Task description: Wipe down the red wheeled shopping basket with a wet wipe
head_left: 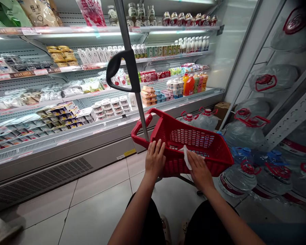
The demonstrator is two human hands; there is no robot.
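Observation:
A red plastic basket cart [219, 149] with slotted sides stands in front of my knees, a grey pole with a black loop handle [134, 68] rising at its left end. My left hand [155, 158] lies on the near rim close to that end, fingers slightly spread and holding nothing. Further right along the same rim, my right hand [199, 170] presses a white cloth [186, 157] against the basket, its fingers over the cloth. The inside of the basket shows only in part.
A refrigerated shelf [99, 131] with cups, bottles and packs runs along the far side. Large water bottles [238, 178] stand on the floor at the right, more on a rack above. Part of a shoe [5, 229] shows at the lower left.

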